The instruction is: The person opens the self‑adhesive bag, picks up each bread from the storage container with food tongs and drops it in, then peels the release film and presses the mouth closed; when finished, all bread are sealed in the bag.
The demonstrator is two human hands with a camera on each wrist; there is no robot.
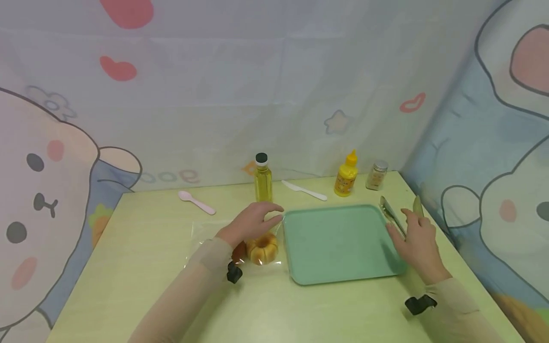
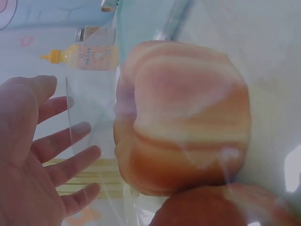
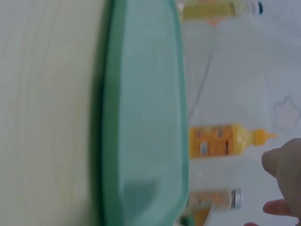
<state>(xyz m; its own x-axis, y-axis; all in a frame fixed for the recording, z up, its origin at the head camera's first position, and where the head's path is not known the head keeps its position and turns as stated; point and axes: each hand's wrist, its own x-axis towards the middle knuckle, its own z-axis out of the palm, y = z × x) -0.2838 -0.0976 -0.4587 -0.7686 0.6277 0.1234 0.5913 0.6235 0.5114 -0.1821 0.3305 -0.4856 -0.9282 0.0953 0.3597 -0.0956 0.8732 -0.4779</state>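
Observation:
A ridged golden bread roll [image 1: 262,248] and a browner bun [image 2: 202,209] lie inside a clear plastic bag on the table. Over the bag's far side hovers my left hand [image 1: 253,221], fingers spread and apart from the bread in the left wrist view. Metal tongs [image 1: 392,216] lie beside the right end of a green tray [image 1: 339,243]. My right hand [image 1: 418,243] is over the tongs, thumb and fingers apart on either side; whether it touches them I cannot tell. Only part of this hand shows in the right wrist view.
Along the back stand an oil bottle [image 1: 263,183], a yellow squeeze bottle [image 1: 345,178] and a small shaker jar [image 1: 377,176]. A white plastic knife [image 1: 304,190] lies behind the tray, and a pink spoon [image 1: 197,202] at the back left. Printed cloth hangs behind the table.

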